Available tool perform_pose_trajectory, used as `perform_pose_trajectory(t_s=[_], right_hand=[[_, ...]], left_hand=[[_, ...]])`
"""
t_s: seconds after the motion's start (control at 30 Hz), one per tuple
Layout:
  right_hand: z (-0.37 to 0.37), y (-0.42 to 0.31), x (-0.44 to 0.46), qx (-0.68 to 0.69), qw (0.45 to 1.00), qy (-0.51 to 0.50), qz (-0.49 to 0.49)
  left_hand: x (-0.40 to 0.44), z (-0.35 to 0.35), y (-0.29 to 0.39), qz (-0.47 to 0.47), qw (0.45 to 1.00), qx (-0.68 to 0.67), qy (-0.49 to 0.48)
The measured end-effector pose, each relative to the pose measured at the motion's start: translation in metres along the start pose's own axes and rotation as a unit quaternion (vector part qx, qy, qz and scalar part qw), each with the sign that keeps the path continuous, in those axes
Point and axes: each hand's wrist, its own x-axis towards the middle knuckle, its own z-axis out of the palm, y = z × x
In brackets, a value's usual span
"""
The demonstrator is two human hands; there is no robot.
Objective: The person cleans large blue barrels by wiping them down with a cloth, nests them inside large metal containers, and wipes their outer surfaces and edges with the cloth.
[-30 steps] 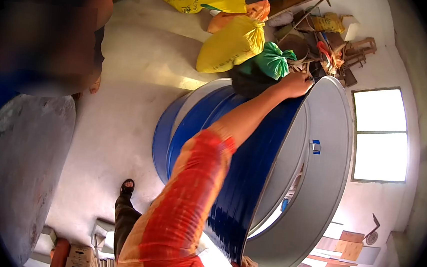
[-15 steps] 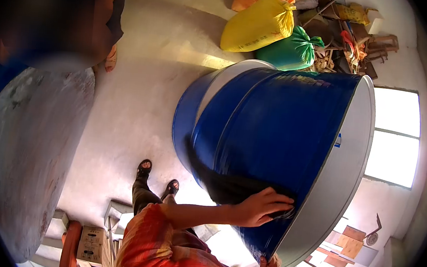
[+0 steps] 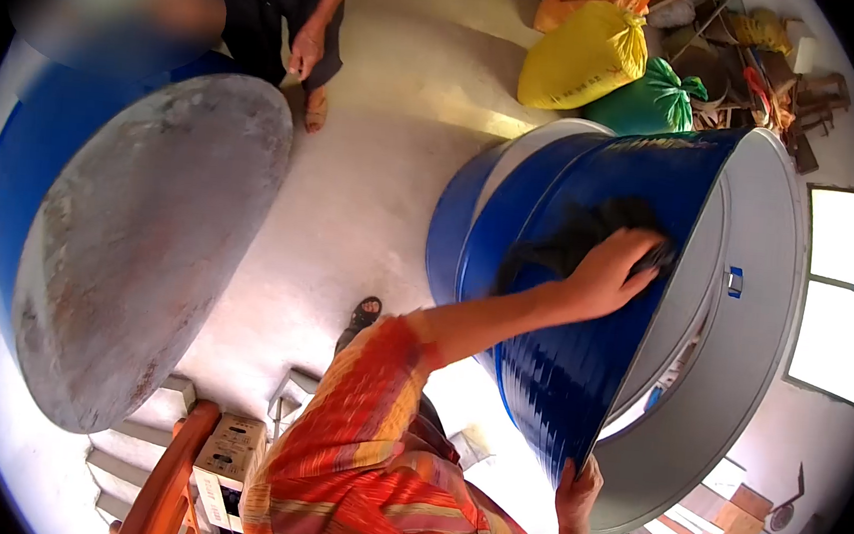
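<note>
A large blue metal drum (image 3: 579,369) with a pale grey interior stands close beside me, its open mouth facing the right of the view. My left hand (image 3: 615,272) reaches across and presses a dark cloth (image 3: 574,241) against the drum's outer wall, close to the rim. Part of the cloth trails loose and is blurred. Lower down, my right hand (image 3: 578,485) grips the drum's rim (image 3: 606,437), thumb on the outer side; its other fingers are partly hidden.
At the left is another blue drum (image 3: 6,194) with a scuffed grey round end (image 3: 158,246). A person (image 3: 286,15) stands behind it. Yellow (image 3: 584,61) and green sacks (image 3: 646,99) and scrap wood lie at the far side. A cardboard box (image 3: 232,444) sits near the bottom.
My left hand has slid the cloth upward in the view along the drum's wall. The view has shifted, so more of the other person and the left drum shows. My right hand stays on the rim.
</note>
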Motion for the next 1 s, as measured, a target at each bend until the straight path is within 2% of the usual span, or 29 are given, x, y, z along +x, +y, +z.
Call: perform_pose_trajectory(t_s=[0.07,0.1,0.17,0.27,0.3,0.37,0.4,0.47,0.53,0.67,0.77,0.8,0.87,0.93,1.0], right_hand=[[0.001,0.002,0.000,-0.024,1.000,0.010,0.005],[-0.003,0.000,0.002,-0.037,0.999,-0.015,0.017],[-0.007,-0.009,0.005,-0.011,1.000,-0.010,-0.014],[-0.015,-0.020,0.010,0.022,0.998,-0.008,-0.065],[-0.018,-0.020,0.009,0.034,0.996,-0.003,-0.087],[-0.016,-0.007,0.002,0.056,0.989,-0.008,-0.137],[-0.016,-0.002,-0.001,0.064,0.986,-0.007,-0.151],[-0.021,0.002,-0.002,0.091,0.974,0.010,-0.209],[-0.029,0.008,-0.002,0.104,0.974,-0.023,-0.200],[-0.029,0.022,-0.003,0.088,0.967,-0.037,-0.236],[-0.021,0.035,0.003,0.078,0.949,0.010,-0.304],[-0.022,0.037,0.002,0.081,0.948,0.004,-0.309],[-0.030,0.036,0.003,0.110,0.962,-0.052,-0.243],[-0.034,0.036,-0.001,0.108,0.964,-0.055,-0.236],[-0.036,0.043,0.002,0.097,0.963,-0.034,-0.251]], left_hand=[[-0.051,-0.006,0.012,-0.002,1.000,0.000,-0.029],[-0.075,-0.014,0.020,-0.013,0.999,-0.010,-0.046],[-0.118,-0.028,0.024,-0.106,0.988,0.013,-0.114],[-0.168,-0.050,0.043,-0.333,0.942,0.010,-0.041],[-0.181,-0.057,0.049,-0.327,0.944,0.029,-0.031],[-0.206,-0.072,0.060,-0.296,0.952,0.055,0.056],[-0.222,-0.078,0.057,-0.272,0.959,0.017,0.078],[-0.234,-0.093,0.087,-0.320,0.941,-0.055,0.097],[-0.255,-0.108,0.095,-0.306,0.947,0.036,0.092],[-0.298,-0.119,0.141,-0.328,0.923,0.084,0.185],[-0.326,-0.119,0.179,-0.359,0.892,0.101,0.257],[-0.342,-0.125,0.172,-0.295,0.908,0.140,0.263],[-0.360,-0.128,0.177,-0.277,0.898,0.176,0.293],[-0.373,-0.133,0.183,-0.311,0.878,0.150,0.333],[-0.377,-0.136,0.187,-0.299,0.882,0.120,0.343]])
